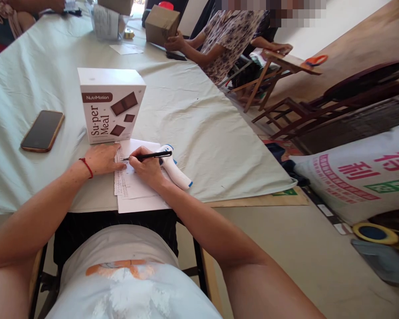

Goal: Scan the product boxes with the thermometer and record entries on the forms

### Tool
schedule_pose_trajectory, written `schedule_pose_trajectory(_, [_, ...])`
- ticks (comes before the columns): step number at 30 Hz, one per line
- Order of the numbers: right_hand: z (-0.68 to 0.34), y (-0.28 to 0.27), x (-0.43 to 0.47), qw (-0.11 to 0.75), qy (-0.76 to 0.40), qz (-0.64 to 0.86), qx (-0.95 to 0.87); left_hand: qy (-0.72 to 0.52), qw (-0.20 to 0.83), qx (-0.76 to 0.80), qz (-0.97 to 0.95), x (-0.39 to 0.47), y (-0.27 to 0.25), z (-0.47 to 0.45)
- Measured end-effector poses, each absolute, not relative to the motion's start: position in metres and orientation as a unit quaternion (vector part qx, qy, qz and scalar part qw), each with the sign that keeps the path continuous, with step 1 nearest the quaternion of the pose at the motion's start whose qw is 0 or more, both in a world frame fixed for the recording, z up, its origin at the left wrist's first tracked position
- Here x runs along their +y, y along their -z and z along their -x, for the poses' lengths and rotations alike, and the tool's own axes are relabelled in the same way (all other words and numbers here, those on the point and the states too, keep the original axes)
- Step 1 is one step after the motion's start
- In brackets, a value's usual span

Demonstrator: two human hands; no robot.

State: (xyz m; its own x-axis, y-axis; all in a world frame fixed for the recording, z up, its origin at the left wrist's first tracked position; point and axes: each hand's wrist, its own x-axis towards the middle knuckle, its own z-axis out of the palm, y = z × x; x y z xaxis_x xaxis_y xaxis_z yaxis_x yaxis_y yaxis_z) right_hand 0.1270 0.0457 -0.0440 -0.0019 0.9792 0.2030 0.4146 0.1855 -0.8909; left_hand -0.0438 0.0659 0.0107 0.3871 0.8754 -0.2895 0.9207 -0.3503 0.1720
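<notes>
A black pen [154,155] is held in my right hand [146,169], its tip on the written sheets of paper [136,188]. My left hand [103,158] lies flat with fingers stretched out, its fingertips on the left edge of those sheets; a red cord circles the wrist. Right behind the sheets stands an upright white box [111,106] printed "Su-per Meal". Just beyond my right hand lies a white and blue handheld thermometer [176,170], partly hidden by that hand. A phone [42,130] with a dark screen rests farther left.
A pale cloth covers the table [199,119]. At its far side a person holds a cardboard box [162,25], near a clear plastic tub [109,22]. On the right are a wooden chair [306,106], a folding stool [269,66] and a printed white sack [359,173].
</notes>
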Motion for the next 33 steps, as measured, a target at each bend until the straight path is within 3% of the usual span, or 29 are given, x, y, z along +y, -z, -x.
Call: schedule_pose_trajectory(33, [-0.1285,0.0442,0.0463,0.445,-0.305,0.558,-0.63,0.06,0.164,0.551,-0.816,0.0663,-0.0107,0.0438])
